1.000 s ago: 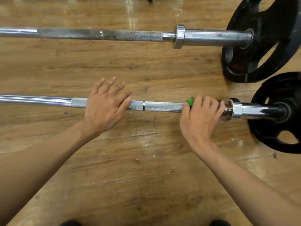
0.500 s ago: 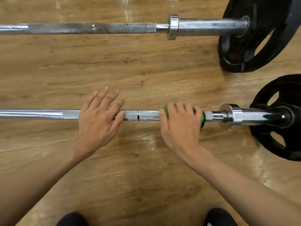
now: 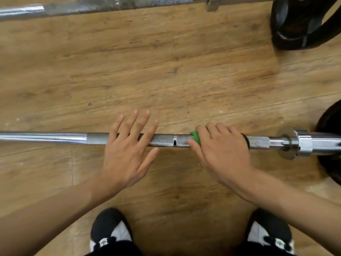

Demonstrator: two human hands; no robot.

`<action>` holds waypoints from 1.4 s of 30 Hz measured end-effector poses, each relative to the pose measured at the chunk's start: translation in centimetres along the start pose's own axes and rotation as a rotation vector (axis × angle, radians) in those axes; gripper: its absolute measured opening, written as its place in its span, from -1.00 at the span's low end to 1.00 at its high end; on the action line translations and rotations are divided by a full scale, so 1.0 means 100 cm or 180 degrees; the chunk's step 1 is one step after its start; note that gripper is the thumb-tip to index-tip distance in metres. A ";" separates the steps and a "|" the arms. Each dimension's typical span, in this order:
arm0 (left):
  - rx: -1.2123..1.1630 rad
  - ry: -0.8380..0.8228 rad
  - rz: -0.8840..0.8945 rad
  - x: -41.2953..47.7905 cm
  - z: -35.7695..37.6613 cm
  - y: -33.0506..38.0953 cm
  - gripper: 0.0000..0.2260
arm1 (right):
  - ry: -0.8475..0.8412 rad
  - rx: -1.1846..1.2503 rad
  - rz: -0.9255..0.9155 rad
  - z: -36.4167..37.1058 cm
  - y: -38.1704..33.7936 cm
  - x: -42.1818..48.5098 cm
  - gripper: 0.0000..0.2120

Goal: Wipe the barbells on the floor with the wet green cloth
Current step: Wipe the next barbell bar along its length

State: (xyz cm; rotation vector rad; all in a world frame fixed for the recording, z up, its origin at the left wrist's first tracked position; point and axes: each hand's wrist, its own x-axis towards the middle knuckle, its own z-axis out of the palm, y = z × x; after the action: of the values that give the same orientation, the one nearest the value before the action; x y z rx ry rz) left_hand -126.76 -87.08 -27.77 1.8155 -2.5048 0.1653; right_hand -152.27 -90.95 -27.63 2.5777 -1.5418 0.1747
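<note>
The near barbell (image 3: pixel 166 140), a chrome shaft with a cross-hatched knurled grip section, lies across the grained wooden floor (image 3: pixel 166 71). The right hand (image 3: pixel 221 150) curls round the green cloth (image 3: pixel 196 137), wrapped on the knurling. The left hand (image 3: pixel 127 150) rests flat on the bar, fingers spread. A rust-speckled second barbell (image 3: pixel 92 6) lies beyond.

We count two barbells: the near barbell (image 3: pixel 55 138) across the middle of the frame and the far barbell (image 3: pixel 92 6) along the top edge. We count two black weight plates, the upper plate (image 3: pixel 295 34) at upper right and the lower plate (image 3: pixel 330 126) at the right edge. We see one green cloth (image 3: pixel 195 136), two hands, the left hand (image 3: pixel 125 154) and the right hand (image 3: pixel 221 152), and two shoes at the bottom, the left shoe (image 3: pixel 110 230) and the right shoe (image 3: pixel 271 230).
</note>
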 end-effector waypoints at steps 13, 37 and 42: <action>0.0055 -0.0146 0.0201 -0.039 -0.005 0.013 -0.33 | -0.0371 0.0055 0.0306 -0.029 0.067 -0.079 -0.56; -0.0022 -0.0543 0.0649 0.014 -0.014 -0.024 -0.29 | 0.0160 0.0985 -0.0511 -0.009 0.052 -0.034 -0.64; -0.0298 -0.0618 0.1655 0.041 -0.003 -0.059 -0.32 | -0.0079 0.0895 -0.0735 -0.010 0.010 0.004 -0.58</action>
State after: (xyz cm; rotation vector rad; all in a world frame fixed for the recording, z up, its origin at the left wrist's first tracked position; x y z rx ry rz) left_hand -122.45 -92.69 -26.72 1.1619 -3.0092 -0.1181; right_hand -153.01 -91.63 -26.51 2.9592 -1.2932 0.3590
